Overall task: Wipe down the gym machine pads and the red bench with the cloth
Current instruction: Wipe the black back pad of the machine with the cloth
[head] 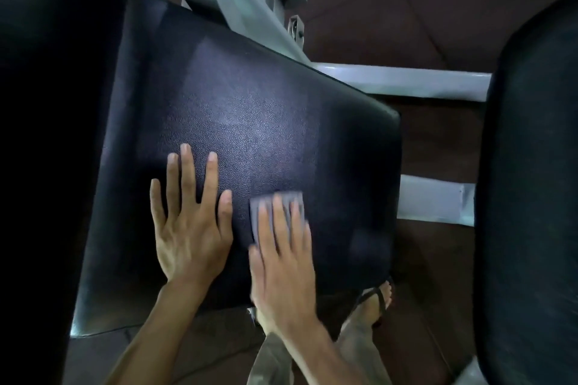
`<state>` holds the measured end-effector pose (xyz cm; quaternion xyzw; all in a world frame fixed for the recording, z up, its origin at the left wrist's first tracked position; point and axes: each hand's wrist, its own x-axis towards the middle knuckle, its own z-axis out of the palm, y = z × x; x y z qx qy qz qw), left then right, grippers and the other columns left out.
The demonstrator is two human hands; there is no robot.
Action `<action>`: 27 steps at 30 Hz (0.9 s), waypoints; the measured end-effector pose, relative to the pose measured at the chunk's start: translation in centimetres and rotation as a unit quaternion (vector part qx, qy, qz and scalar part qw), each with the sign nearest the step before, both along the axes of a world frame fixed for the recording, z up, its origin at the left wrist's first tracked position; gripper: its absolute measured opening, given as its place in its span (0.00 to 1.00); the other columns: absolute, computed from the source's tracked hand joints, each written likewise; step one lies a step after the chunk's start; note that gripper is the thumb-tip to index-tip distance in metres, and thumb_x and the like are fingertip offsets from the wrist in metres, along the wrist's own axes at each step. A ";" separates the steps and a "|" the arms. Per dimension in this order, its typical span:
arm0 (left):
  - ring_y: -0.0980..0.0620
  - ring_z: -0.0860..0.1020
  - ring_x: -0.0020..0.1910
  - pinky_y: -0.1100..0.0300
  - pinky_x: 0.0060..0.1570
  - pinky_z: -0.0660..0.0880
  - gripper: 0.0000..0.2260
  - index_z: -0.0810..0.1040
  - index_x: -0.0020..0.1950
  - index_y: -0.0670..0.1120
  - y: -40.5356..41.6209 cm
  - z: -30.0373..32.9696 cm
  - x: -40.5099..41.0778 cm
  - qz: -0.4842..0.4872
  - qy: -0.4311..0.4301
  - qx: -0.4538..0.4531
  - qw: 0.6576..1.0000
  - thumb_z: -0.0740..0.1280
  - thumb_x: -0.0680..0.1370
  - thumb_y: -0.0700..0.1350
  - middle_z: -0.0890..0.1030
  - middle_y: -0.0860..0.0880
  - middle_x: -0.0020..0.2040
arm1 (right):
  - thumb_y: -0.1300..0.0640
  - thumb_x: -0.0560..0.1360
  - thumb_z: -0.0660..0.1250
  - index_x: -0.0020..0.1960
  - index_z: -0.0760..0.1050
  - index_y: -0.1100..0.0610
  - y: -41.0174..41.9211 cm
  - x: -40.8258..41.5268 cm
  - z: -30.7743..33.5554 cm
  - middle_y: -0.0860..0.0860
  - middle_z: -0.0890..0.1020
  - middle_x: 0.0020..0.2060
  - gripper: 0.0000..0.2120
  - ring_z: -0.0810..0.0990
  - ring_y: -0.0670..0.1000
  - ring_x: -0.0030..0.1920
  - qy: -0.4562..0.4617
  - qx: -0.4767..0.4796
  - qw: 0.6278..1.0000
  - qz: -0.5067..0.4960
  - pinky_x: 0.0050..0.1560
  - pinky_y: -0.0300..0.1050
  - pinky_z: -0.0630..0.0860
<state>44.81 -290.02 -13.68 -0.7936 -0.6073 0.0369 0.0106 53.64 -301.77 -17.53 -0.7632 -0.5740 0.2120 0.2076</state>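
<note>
Here right hand point(283, 262) presses cloth point(278, 212) (grey) on pad point(250, 109).

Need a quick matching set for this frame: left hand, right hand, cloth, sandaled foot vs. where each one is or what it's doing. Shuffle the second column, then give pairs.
Column 1:
1. left hand
2. right hand
3. cloth
4. sandaled foot

Column 2:
A. grey, pinned under fingers on the black pad
B. on the floor past the pad's near right corner
C. flat on the pad, fingers spread, nothing under it
D. motion-blurred, pressing down on the cloth

Pairs: 1-C, 2-D, 3-A, 4-B
</note>
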 end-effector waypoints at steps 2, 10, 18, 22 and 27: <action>0.47 0.48 0.82 0.50 0.78 0.41 0.26 0.53 0.81 0.52 0.0 0.1 0.1 0.001 0.004 0.003 1.000 0.47 0.83 0.56 0.48 0.47 0.83 | 0.48 0.85 0.42 0.82 0.44 0.51 -4.9 1.7 -1.2 0.50 0.47 0.82 0.27 0.50 0.56 0.81 -0.018 -0.014 1.000 0.016 0.74 0.60 0.59; 0.47 0.48 0.82 0.49 0.78 0.40 0.25 0.53 0.81 0.52 0.1 -0.2 0.3 -0.001 0.006 0.011 1.000 0.46 0.84 0.56 0.48 0.46 0.83 | 0.45 0.80 0.39 0.81 0.53 0.57 14.6 11.2 -2.4 0.58 0.53 0.81 0.33 0.48 0.63 0.81 0.032 -0.042 0.958 -0.282 0.78 0.63 0.52; 0.48 0.48 0.82 0.49 0.78 0.42 0.25 0.54 0.81 0.53 0.0 -0.1 0.1 0.001 -0.004 0.008 1.000 0.47 0.84 0.55 0.49 0.47 0.83 | 0.47 0.85 0.42 0.82 0.47 0.50 -4.1 6.5 -3.0 0.49 0.46 0.82 0.27 0.48 0.55 0.82 -0.015 -0.026 1.000 0.000 0.76 0.60 0.57; 0.47 0.49 0.82 0.50 0.78 0.40 0.25 0.54 0.81 0.53 0.1 -0.2 0.2 -0.002 -0.002 0.011 1.000 0.47 0.84 0.56 0.49 0.46 0.83 | 0.48 0.84 0.45 0.82 0.49 0.59 2.3 15.0 -5.5 0.58 0.49 0.81 0.29 0.48 0.60 0.81 0.033 -0.066 0.961 -0.268 0.78 0.65 0.53; 0.47 0.47 0.82 0.49 0.78 0.40 0.26 0.51 0.81 0.53 0.1 -0.3 0.1 0.000 0.002 0.004 1.000 0.46 0.84 0.56 0.47 0.46 0.83 | 0.45 0.82 0.43 0.81 0.51 0.59 15.1 13.4 -3.3 0.60 0.53 0.81 0.32 0.48 0.64 0.81 0.000 -0.027 0.968 -0.250 0.79 0.63 0.49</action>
